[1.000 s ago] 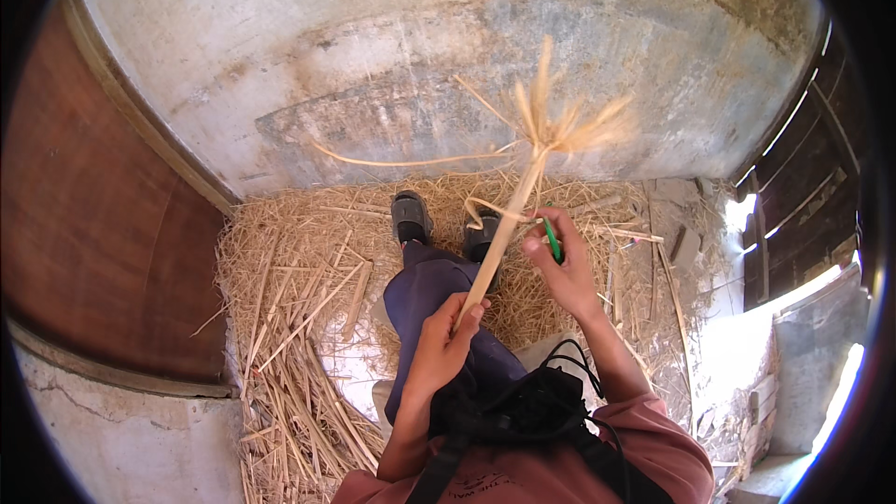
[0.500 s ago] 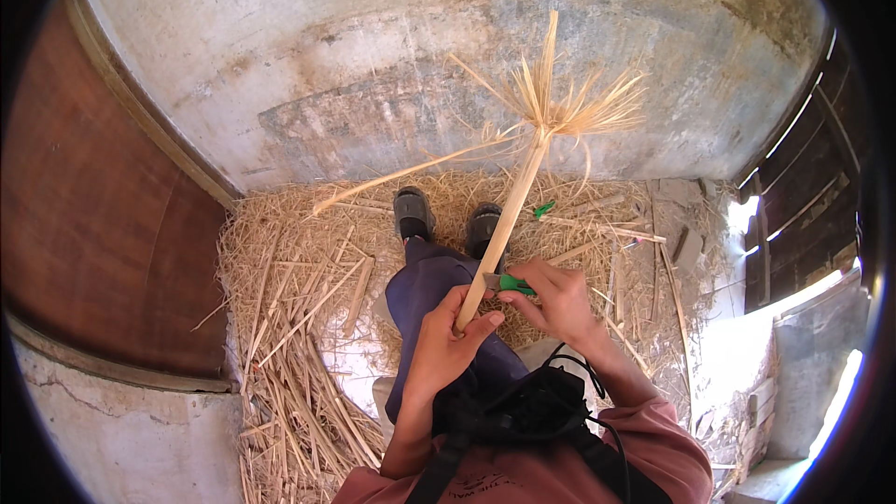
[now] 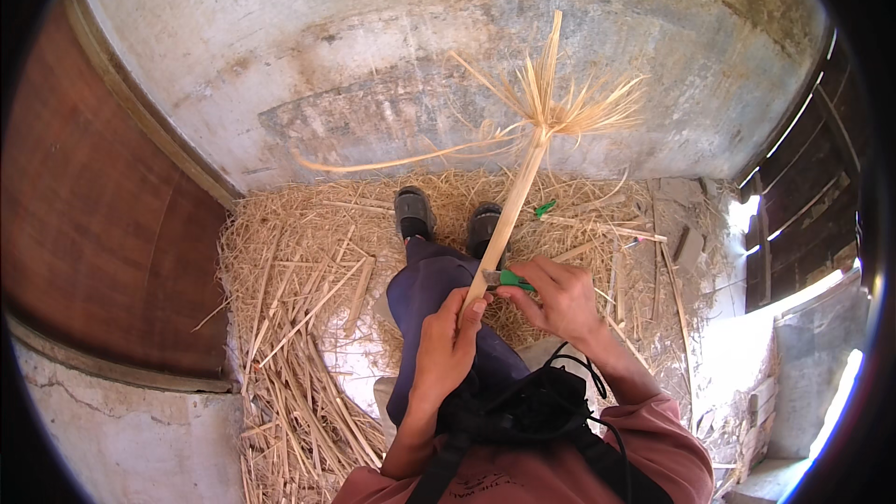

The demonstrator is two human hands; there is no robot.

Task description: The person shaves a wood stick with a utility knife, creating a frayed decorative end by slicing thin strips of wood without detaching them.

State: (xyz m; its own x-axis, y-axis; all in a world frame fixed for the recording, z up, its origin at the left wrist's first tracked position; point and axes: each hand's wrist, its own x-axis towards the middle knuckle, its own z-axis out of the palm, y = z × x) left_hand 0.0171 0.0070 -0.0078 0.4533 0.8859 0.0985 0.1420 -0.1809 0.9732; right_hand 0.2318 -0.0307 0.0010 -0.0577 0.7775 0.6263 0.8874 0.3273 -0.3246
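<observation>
A pale bamboo stick (image 3: 518, 202) slants up and away from me, its far end split into a fan of thin curled shavings (image 3: 588, 112). One long strip (image 3: 392, 162) hangs off to the left from that frayed end. My left hand (image 3: 446, 345) is closed round the near end of the stick, thumb along its side. In my right hand (image 3: 563, 297) is a green-handled utility knife (image 3: 511, 281), its short blade against the stick's right side just beyond my left fingers.
Shavings (image 3: 355, 201) cover the floor round my shoes (image 3: 413, 213). Split sticks (image 3: 299, 392) lie heaped at left. A small green object (image 3: 545, 209) lies past my feet. A stained wall (image 3: 373, 121) stands ahead, a brown panel (image 3: 112, 215) at left, dark boards (image 3: 807, 196) at right.
My left thumb has shifted along the stick and lies straighter. The long loose strip has swung up and further left. The knife stays at nearly the same spot.
</observation>
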